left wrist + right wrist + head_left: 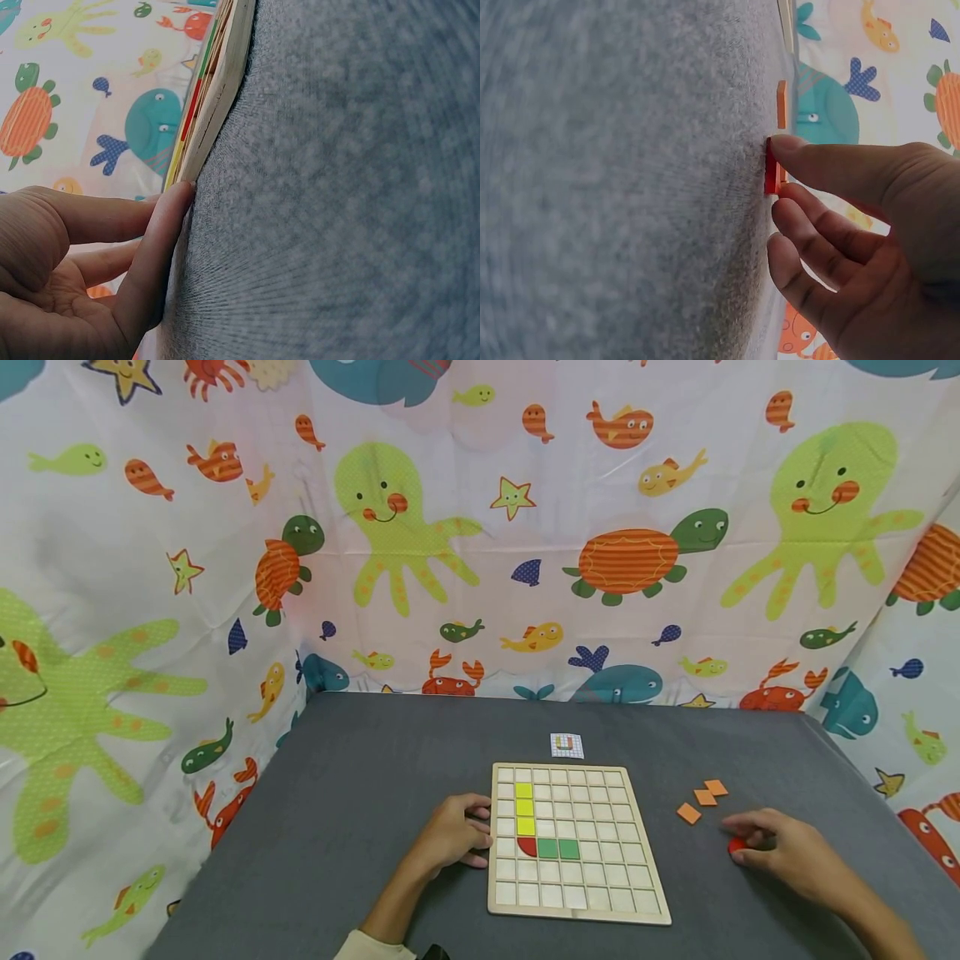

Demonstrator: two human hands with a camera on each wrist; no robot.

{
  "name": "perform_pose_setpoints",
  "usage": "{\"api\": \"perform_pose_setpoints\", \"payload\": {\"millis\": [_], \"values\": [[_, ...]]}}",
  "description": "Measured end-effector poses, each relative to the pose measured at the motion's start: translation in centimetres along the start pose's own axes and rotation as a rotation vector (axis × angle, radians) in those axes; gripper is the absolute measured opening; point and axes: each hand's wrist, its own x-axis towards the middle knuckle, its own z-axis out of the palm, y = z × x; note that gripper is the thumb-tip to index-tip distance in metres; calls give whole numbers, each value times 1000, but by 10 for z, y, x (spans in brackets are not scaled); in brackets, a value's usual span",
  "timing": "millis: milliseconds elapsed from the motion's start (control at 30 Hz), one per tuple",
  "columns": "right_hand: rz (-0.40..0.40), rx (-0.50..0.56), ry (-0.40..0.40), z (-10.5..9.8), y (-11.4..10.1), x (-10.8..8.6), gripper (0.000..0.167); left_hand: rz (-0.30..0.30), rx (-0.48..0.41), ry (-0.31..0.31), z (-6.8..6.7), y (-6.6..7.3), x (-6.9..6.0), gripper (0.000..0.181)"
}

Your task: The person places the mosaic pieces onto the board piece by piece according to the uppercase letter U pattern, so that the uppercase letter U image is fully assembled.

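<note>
A wooden grid board (540,911) lies on the grey table. Three yellow square tiles (525,807) form a column in it, with a red quarter-round tile (528,847) below them and two green square tiles (569,849) to its right. My left hand (448,835) rests at the board's left edge, fingertips touching its side. To the right of the board, my right hand (787,852) pinches a small red tile (770,169) at the tabletop between thumb and finger; its outline is partly hidden. Beyond that hand lie three orange square tiles (705,797).
Behind the board lies a small white card (566,746) printed with a grid and a coloured U shape. A curtain (480,543) patterned with sea animals hangs along the back and sides of the grey table (360,777).
</note>
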Motion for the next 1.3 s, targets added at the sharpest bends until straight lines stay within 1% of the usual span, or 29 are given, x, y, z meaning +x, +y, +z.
{"api": "perform_pose_setpoints", "payload": {"millis": [300,500,600,800,1000,1300], "values": [[23,-5,-9,0,-1,3,43,-5,3,0,0,0,0,60],[12,27,-43,-1,-4,4,40,-2,7,0,0,0,0,61],[19,40,-53,-2,-4,4,43,5,5,-3,0,0,0,60],[35,2,-62,-3,-1,6,47,10,5,-6,0,1,-1,60],[19,-3,-71,-3,3,4,41,13,8,-4,0,0,-1,60],[37,-8,-70,-4,5,4,38,11,3,-7,-1,0,-2,60]]}}
